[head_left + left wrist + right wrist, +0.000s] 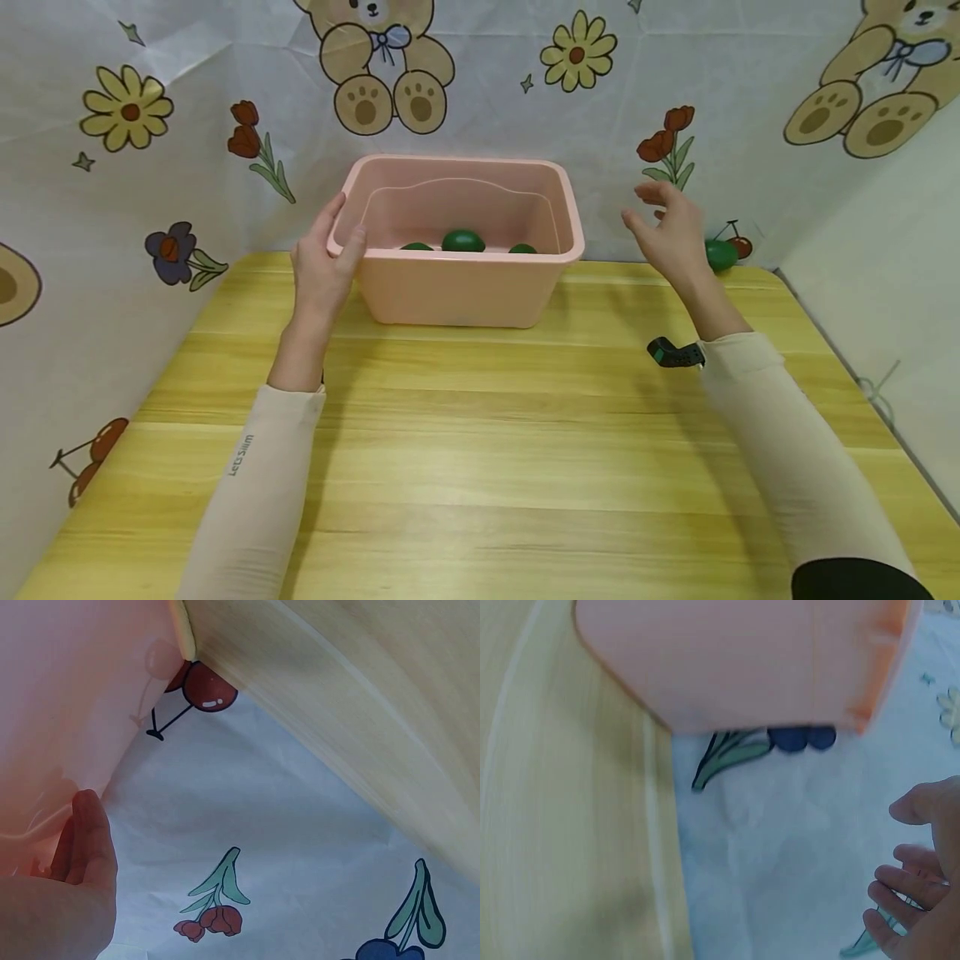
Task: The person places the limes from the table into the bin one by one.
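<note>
A pink plastic storage bin [457, 290] stands at the back of the wooden table. Several smooth, dark green rounded objects [462, 241] show inside it, partly hidden by its front wall. My left hand [324, 265] grips the bin's left rim near the front corner; in the left wrist view its fingers [91, 838] lie against the pink wall. To the right of the bin, my right hand [670, 236] hovers with fingers loosely bent and nothing between them. Another green oval object [721, 255] lies at the table's back right, just beyond the right wrist.
The wooden table [480, 450] reaches back to a white cloth [495, 108] printed with bears and flowers. A pale wall [885, 275] runs along the right side. A dark wrist strap [675, 353] sticks out from the right cuff.
</note>
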